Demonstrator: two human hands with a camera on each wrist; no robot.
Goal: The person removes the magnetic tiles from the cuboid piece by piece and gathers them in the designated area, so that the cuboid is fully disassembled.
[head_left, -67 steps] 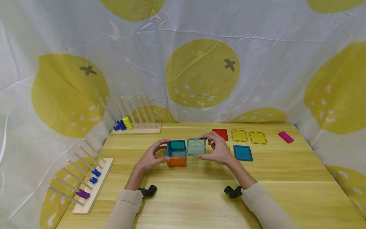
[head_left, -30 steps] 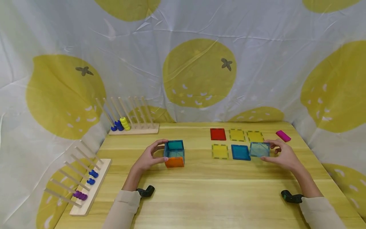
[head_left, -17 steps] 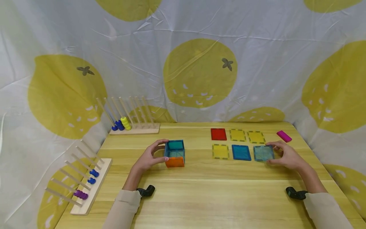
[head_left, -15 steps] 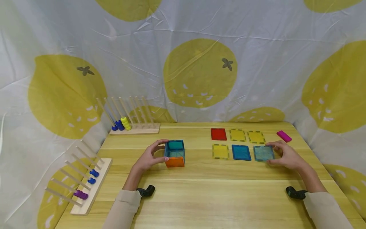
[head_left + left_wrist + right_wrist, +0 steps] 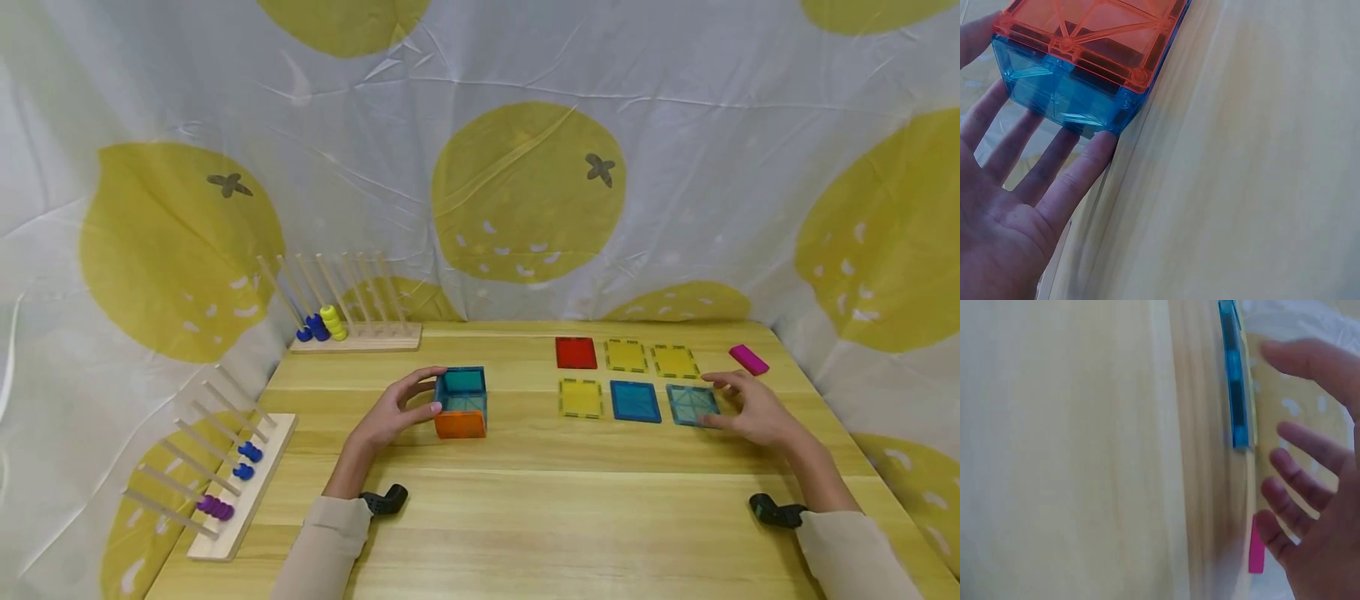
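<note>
A box point(image 5: 461, 424) of magnetic tiles, blue-green with an orange front, stands with its top side uncovered on the wooden table. My left hand point(image 5: 393, 412) grips it from the left, thumb at the orange tile's edge and fingers against the blue side. The left wrist view shows the fingertips along the blue tile point(image 5: 1054, 94). Over at the right, my right hand point(image 5: 757, 410) hovers around a pale blue magnetic tile point(image 5: 686, 403) lying flat. In the right wrist view its fingers are spread apart, with nothing between them.
Left of the pale tile lie a blue tile point(image 5: 635, 402) and a yellow tile point(image 5: 581, 398). Behind them are a red tile point(image 5: 576, 353) and two yellow ones point(image 5: 626, 356). A magenta block point(image 5: 748, 360) sits far right. Peg racks stand at the back point(image 5: 397, 337) and left point(image 5: 258, 492).
My right hand has carried the pale blue tile from beside the box to the right, laid it down beside the blue tile and let go. The left hand stays at the box.
</note>
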